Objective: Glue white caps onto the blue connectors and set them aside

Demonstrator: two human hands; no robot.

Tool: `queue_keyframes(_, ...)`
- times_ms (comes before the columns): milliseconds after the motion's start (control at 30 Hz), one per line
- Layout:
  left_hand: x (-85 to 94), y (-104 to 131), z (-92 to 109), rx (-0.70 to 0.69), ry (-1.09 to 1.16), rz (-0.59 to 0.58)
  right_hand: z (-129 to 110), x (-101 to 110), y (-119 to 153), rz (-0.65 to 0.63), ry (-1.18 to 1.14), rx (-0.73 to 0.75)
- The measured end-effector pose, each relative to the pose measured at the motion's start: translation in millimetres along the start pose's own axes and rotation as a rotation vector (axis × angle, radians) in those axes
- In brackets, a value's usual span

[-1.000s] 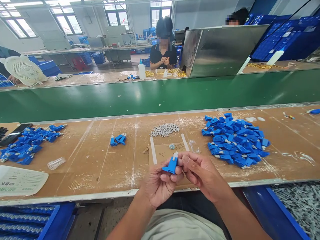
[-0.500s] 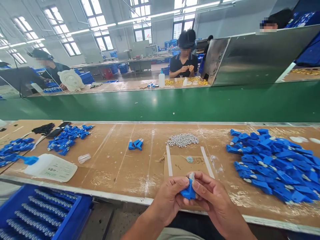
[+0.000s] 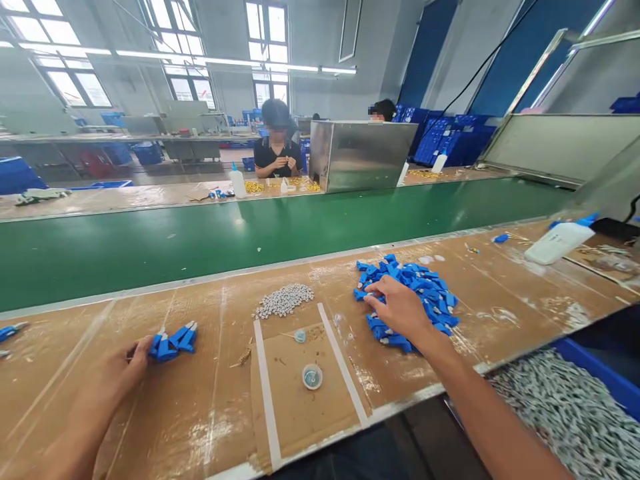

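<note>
Cup [image 3: 313, 377] stands uncovered on the taped cardboard [image 3: 295, 427], where a sweeping forearm might tip it. The left hand [image 3: 116, 373] touches the small blue-part cluster [image 3: 187, 342]; its grip cannot be told. The right hand [image 3: 399, 310], thumb and forefinger slightly parted, nothing visibly held, is over the blue-part heap [image 3: 439, 307]; careless picking could scatter pieces into the grey pellets [image 3: 284, 301].

And here I am, bare-handed on both sides: my left hand [image 3: 117, 375] over at eight o'clock, with slender fingers, its bare left forearm [image 3: 75, 437] turning soft and blurred towards seven. Across at two o'clock, there's my right hand [image 3: 400, 308], bare too, and the long right forearm [image 3: 483, 410], uncovered all the way to the frame's edge at five, slim near the hand, broader below. Down at six, a patch of dark, near-black trousers [image 3: 355, 459], creases lost in shadow!
</note>
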State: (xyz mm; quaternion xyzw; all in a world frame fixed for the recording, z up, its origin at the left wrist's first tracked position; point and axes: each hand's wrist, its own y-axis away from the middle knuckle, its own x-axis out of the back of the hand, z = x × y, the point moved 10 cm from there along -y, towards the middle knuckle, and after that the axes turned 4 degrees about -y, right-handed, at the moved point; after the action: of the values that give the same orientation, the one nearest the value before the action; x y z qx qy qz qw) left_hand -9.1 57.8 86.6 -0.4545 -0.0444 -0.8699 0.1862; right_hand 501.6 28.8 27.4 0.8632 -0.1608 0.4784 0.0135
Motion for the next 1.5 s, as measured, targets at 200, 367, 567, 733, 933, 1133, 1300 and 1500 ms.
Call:
queue_keyframes(200, 5.7, -35, -22, 0.049, -0.131, 0.187, -2, -36, -52, -0.179, 0.200, -0.008)
queue_keyframes(367, -54.0, 52, 38, -0.340, 0.368, -0.152, -32, -29, -46, -0.205, 0.149, 0.112)
queue_keyframes(567, -84.8, 123, 140, -0.702, 0.670, -0.404, -106, -4, 22, -0.401, -0.419, 0.371)
queue_keyframes(733, -105.8, 134, 183, -0.698, 0.798, -0.595, -134, 6, 47, -0.344, -0.741, 0.340)
queue_keyframes(933, -124.9, 123, 163, -0.593, 0.791, -0.679, -125, -18, 50, -0.279, -0.961, 0.184)
queue_keyframes(1133, -157.3, 102, 91, -0.048, 1.218, -0.828, -72, -77, 78, -0.310, -0.810, 0.026)
queue_keyframes(1300, -177.5, 112, 68, 0.154, 1.338, -0.894, -55, -116, 99, -0.354, -0.858, -0.079)
queue_keyframes(1500, -181.8, 119, 67, 0.209, 1.383, -0.919, -65, -116, 96, -0.314, -0.813, -0.047)
